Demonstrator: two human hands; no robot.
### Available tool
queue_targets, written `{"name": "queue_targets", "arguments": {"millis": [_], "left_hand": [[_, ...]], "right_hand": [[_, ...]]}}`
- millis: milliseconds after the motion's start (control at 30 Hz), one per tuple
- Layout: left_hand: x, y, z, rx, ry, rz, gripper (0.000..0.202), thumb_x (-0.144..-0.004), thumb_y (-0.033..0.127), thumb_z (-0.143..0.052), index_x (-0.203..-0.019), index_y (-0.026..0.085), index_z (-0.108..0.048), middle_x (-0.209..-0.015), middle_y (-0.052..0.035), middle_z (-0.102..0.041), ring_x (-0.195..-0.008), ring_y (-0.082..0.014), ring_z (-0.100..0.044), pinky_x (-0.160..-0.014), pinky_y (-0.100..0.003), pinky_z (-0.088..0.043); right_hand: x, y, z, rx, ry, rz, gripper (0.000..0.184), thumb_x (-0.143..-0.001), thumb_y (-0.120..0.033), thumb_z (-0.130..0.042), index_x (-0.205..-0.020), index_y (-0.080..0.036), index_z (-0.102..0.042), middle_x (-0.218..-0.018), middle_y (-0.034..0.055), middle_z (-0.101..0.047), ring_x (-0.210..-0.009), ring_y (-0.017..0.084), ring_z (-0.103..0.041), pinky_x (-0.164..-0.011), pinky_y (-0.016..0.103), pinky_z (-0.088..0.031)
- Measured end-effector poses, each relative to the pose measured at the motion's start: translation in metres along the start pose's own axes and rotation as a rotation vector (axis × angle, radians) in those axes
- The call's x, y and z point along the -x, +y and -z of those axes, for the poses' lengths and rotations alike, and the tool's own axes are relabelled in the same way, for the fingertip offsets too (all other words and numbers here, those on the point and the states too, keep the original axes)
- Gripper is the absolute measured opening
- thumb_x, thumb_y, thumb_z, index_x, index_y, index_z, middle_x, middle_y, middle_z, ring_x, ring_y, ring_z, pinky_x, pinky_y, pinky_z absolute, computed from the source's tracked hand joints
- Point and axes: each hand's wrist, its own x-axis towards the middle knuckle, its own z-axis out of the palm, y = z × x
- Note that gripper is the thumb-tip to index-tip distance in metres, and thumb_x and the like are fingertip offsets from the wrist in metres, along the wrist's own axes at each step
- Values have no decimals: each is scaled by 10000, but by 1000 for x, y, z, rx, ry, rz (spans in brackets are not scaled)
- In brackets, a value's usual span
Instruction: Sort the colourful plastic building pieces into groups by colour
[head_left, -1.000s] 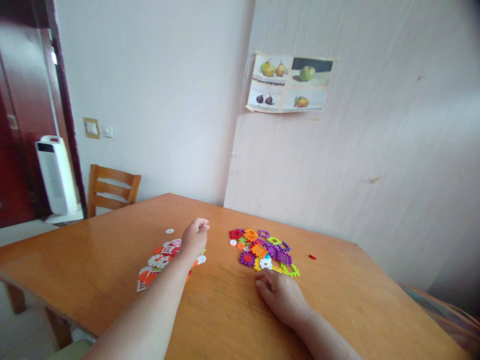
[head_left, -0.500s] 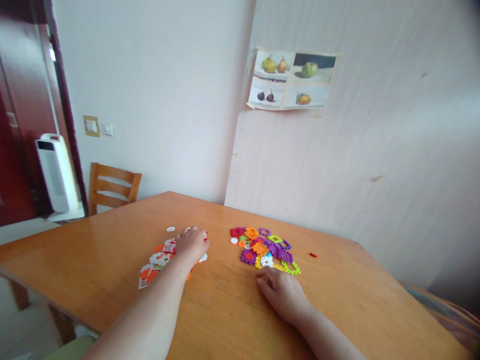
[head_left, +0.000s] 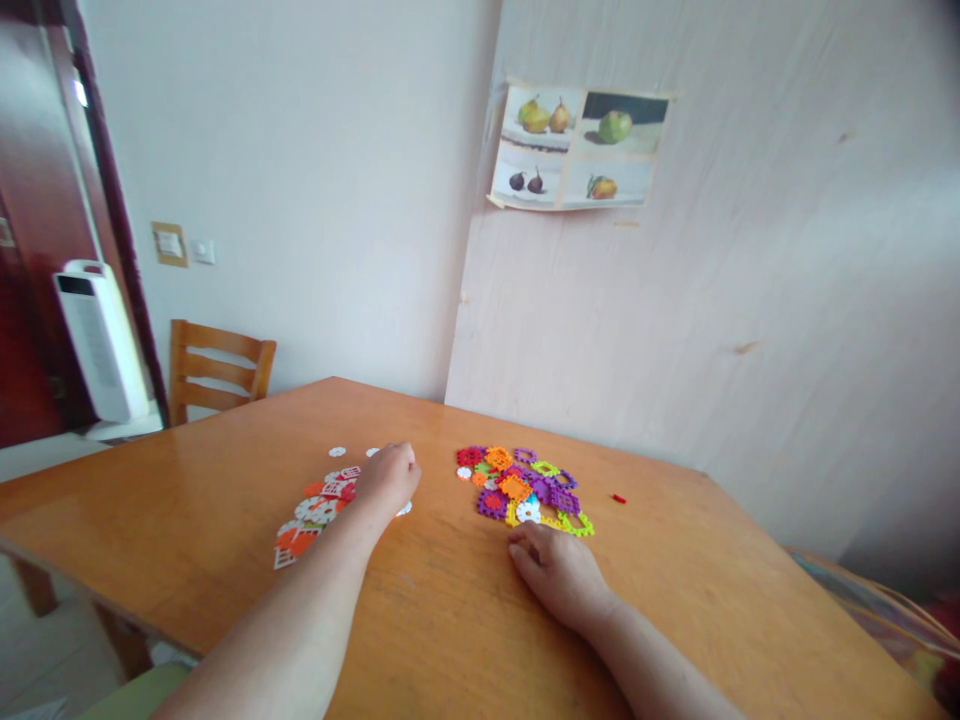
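Observation:
Two piles of flat plastic building pieces lie on a wooden table point(head_left: 187, 540). My left hand point(head_left: 391, 474) rests with fingers curled at the right end of the red, orange and white pile point(head_left: 313, 512); what is in it, if anything, is hidden. My right hand point(head_left: 551, 567) lies on the table with its fingers bent, just in front of the mixed pile point(head_left: 519, 487) of purple, orange, yellow-green and red pieces. Its fingertips nearly touch the pile's near edge. A white round piece point(head_left: 337, 452) lies apart behind the left pile.
A small red piece point(head_left: 619, 498) lies alone to the right of the mixed pile. A wooden chair point(head_left: 217, 367) stands at the table's far left side, a white heater point(head_left: 94, 335) beyond it. The wall panel behind bears a fruit picture point(head_left: 577, 148).
My left hand came down from above the table onto the right end of the red and white pile, fingers curling in. My right hand stayed put. The camera shifted slightly.

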Motion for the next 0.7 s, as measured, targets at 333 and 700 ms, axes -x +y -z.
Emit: {"name": "queue_targets", "arguments": {"millis": [333, 700], "left_hand": [[-1, 15, 3, 1040, -85, 178, 390, -821, 433, -524, -1097, 166, -590, -1026, -102, -701, -811, -162, -681, -727, -279, -505], [0, -15, 21, 65, -187, 160, 164, -712, 360, -603, -815, 243, -654, -918, -80, -700, -899, -268, -628, -778, -363, -448]], "right_hand": [[0, 1, 1, -2, -5, -3, 250, -896, -338, -459, -1030, -269, -659, -957, 7, -717, -873, 159, -642, -719, 230, -393], [1, 1, 1, -1, 4, 12, 257, -899, -342, -455, -1035, -267, -660, -970, 8, -715, -883, 161, -643, -732, 231, -395]]}}
